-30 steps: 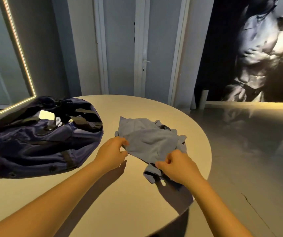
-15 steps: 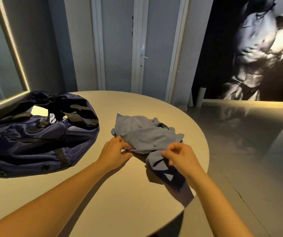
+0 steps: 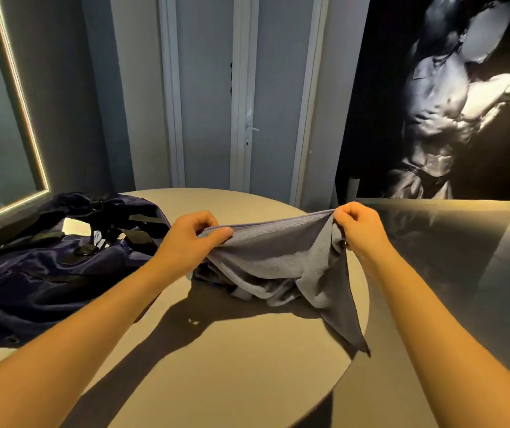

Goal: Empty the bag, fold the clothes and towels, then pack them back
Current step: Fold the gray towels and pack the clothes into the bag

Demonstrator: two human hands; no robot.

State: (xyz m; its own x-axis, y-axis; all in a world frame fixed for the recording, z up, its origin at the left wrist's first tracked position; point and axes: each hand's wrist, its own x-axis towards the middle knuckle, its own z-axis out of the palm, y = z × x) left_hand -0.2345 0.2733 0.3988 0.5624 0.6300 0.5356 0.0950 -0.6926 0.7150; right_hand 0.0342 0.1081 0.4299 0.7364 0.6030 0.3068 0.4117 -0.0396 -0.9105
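A grey-blue towel [image 3: 275,257] is lifted above the round beige table [image 3: 222,359], its top edge stretched between both hands. My left hand [image 3: 190,237] pinches the left corner and my right hand [image 3: 358,230] pinches the right corner. The lower part of the towel hangs crumpled onto the table, with one point trailing toward the table's right edge. A dark navy bag [image 3: 53,261] with black straps lies open on the left of the table; something pale shows inside it.
The table's right edge drops to a shiny grey floor [image 3: 448,273]. Behind the table stand a closed grey door [image 3: 207,118] and a large dark wall picture [image 3: 451,97]. A lit mirror frame [image 3: 22,103] lines the left wall.
Both hands have risen from the table and moved apart, lifting the towel and pulling its top edge taut. The camera view has tilted up a little.
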